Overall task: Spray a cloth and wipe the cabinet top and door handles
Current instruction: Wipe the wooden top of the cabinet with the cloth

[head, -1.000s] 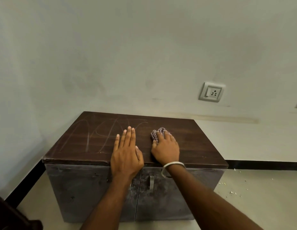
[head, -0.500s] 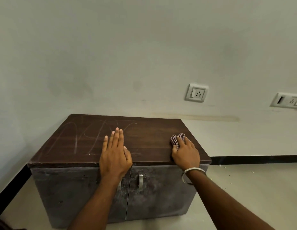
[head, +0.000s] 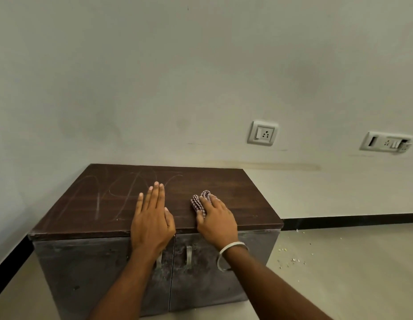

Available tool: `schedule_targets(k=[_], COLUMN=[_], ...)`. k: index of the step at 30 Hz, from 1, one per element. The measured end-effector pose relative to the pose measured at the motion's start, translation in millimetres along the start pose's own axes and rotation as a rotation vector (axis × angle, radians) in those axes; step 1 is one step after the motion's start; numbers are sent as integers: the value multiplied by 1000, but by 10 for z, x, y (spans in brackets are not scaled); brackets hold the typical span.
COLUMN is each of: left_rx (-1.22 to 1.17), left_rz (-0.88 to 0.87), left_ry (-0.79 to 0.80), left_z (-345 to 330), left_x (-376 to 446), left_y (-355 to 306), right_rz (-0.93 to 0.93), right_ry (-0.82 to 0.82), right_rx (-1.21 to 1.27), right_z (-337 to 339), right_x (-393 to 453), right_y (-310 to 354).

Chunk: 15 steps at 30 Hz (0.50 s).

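Observation:
A low cabinet with a dark brown top (head: 235,192) stands against the wall. Pale streaks mark the top's left half. My right hand (head: 216,219) presses a bunched checked cloth (head: 201,200) onto the top near the front edge, right of the middle. My left hand (head: 152,215) lies flat on the top beside it, fingers together, holding nothing. Two metal door handles are on the grey doors below: the right one (head: 189,255) shows fully, the left one (head: 159,260) is partly hidden by my left wrist. No spray bottle is in view.
Two wall sockets (head: 262,133) (head: 386,142) sit on the pale wall behind and to the right. Crumbs (head: 291,257) lie on the tiled floor right of the cabinet. A black skirting (head: 351,219) runs along the wall base.
My right hand slid the cloth to the cabinet's right side, then back left to just right of the middle. My left hand has stayed flat in place.

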<state>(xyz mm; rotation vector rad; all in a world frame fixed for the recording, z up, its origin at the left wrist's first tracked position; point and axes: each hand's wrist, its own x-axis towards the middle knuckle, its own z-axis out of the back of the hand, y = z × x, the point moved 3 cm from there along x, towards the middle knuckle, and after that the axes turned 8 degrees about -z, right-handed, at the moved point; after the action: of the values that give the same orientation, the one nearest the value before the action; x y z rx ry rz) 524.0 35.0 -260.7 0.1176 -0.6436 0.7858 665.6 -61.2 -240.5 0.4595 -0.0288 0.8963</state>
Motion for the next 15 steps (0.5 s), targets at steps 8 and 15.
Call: schedule_targets(k=[8,15], left_rx=[38,23], left_rz=[38,73], left_ry=[-3,-5], left_z=[141,237], left_x=[-96,-143], left_y=[458,691], right_rz=[-298,-244], right_ry=[-40,-46], right_rx=[-35,-42], right_z=[415,191], right_x=[111,-14], right_y=[-987,-391])
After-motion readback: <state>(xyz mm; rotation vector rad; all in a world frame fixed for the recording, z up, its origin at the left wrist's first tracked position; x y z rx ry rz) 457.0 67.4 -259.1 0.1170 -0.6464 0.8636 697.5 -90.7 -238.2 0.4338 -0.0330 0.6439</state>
